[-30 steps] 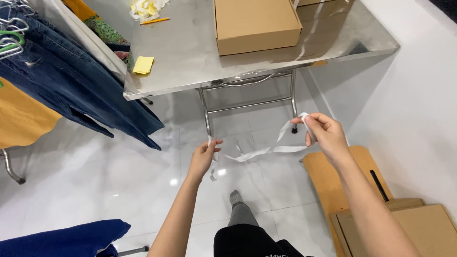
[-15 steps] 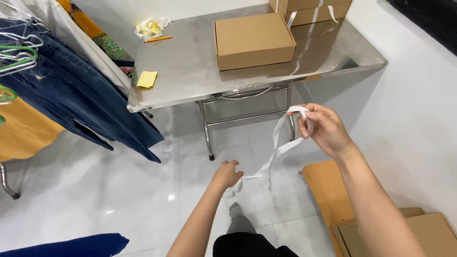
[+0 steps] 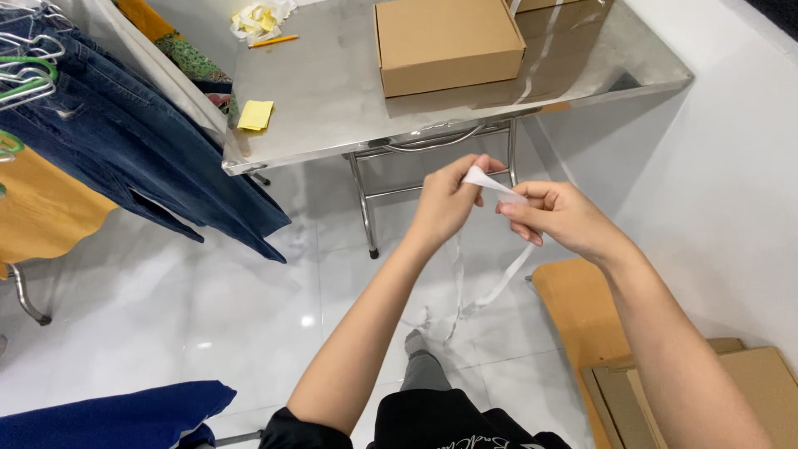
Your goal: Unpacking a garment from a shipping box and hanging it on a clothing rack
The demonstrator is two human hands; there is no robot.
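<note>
Hands together below steel table (image 3: 332, 91) edge: your left hand (image 3: 449, 204) and right hand (image 3: 557, 218) both pinch thin white plastic strip (image 3: 492, 181), tail dangling floorward. Step looks like gathering strip; next move calls for even tension, firm pinch.

Closed brown cardboard box (image 3: 449, 43): rectangular, flat lid, plain sides; stands on the steel tabletop (image 3: 332, 91), toward its far middle. Second brown cardboard box (image 3: 540, 4) behind it at the top edge of the view, mostly cut off. Yellow square pad of sticky notes (image 3: 255, 115) lies near the tabletop's left front edge, well apart from the boxes. Flattened brown cardboard sheets (image 3: 665, 382) lie stacked on the floor at lower right, beside the white wall. No screens or signs visible.
</note>
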